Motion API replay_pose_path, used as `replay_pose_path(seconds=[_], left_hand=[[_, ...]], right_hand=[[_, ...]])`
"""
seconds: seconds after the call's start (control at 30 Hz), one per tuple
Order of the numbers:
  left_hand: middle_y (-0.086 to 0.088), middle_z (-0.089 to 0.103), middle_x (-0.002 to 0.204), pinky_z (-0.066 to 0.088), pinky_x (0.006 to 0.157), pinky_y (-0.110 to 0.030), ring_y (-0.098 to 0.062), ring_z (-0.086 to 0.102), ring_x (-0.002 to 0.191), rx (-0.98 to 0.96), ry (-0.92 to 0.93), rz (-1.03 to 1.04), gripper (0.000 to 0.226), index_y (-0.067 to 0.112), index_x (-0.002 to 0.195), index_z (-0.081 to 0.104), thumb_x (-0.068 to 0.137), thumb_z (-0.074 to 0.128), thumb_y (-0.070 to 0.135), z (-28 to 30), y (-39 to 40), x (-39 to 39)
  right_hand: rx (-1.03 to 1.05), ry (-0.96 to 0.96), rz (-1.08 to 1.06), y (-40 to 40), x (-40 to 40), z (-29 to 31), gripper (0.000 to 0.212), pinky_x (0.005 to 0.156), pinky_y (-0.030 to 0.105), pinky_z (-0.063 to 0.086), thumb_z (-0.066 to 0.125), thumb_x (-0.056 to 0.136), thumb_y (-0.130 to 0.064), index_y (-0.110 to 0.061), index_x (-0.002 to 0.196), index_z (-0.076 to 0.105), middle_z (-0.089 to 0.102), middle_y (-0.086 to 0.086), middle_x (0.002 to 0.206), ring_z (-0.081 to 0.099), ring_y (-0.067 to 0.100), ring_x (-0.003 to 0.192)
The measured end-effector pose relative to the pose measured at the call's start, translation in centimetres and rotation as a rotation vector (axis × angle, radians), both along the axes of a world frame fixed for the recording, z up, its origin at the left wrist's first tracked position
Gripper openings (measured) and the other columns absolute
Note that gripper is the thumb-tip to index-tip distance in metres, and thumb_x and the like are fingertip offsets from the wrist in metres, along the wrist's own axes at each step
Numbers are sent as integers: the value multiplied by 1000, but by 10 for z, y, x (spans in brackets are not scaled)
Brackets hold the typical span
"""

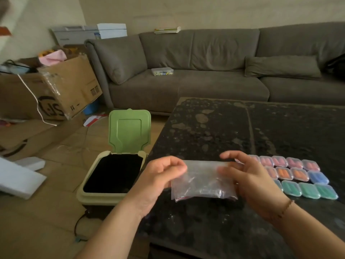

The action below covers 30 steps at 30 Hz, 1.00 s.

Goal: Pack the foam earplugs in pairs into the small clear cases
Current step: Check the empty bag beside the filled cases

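I hold an empty-looking clear plastic bag (201, 181) in the air over the left part of the dark table (214, 131). My left hand (160, 176) pinches its upper left corner and my right hand (248, 178) grips its right edge. Behind my right hand, several small clear cases (298, 174) lie in three rows on the table, shut, with pink, orange, blue and green earplugs inside. The hand hides the leftmost cases.
An open bin (112, 176) with its green lid (129, 130) raised stands on the floor just left of the table. A grey sofa (205, 62) runs along the far side, with a small clear box (162, 71) on its seat. Cardboard boxes (56, 90) crowd the left.
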<state>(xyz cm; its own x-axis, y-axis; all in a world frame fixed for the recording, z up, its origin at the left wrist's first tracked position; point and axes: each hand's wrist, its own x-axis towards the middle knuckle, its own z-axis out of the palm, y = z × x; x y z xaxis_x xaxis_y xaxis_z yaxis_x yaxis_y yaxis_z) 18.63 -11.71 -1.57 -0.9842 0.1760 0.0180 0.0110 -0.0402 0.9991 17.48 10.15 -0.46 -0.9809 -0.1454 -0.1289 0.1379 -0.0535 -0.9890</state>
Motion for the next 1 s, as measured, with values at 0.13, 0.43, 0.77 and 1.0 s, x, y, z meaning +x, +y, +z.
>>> replay_pose_path(seconds=[0.13, 0.43, 0.77, 1.0], left_hand=[[-6, 71, 104, 58, 86, -41, -27, 71, 99, -46, 2, 173, 34, 33, 90, 73, 75, 77, 3, -3, 2, 0], [11, 70, 102, 59, 73, -25, -10, 71, 87, -89, -12, 458, 29, 30, 92, 72, 84, 73, 3, 18, -22, 5], [2, 58, 75, 39, 63, -23, -12, 47, 64, 987, -238, 868, 9, 15, 95, 66, 91, 58, 14, 24, -147, -15], [2, 56, 70, 35, 64, -22, -10, 43, 60, 1188, -308, 894, 13, 15, 88, 64, 90, 52, 15, 14, -166, -28]], right_hand=[[36, -80, 118, -4, 5, 0, 67, 66, 39, 59, 70, 74, -8, -37, 128, 43, 74, 11, 87, 72, 25, 79], [241, -86, -33, -15, -1, 3, 17, 55, 34, 53, 61, 88, -4, -7, 105, 61, 71, 20, 76, 69, 27, 65], [813, 553, 169, -186, -93, 0, 8, 68, 32, 56, 61, 87, -20, -26, 83, 66, 66, -8, 79, 64, 13, 74], [1310, 625, 450, -278, -149, -54, 18, 75, 38, 55, 45, 87, -16, -18, 93, 62, 62, 6, 91, 61, 29, 81]])
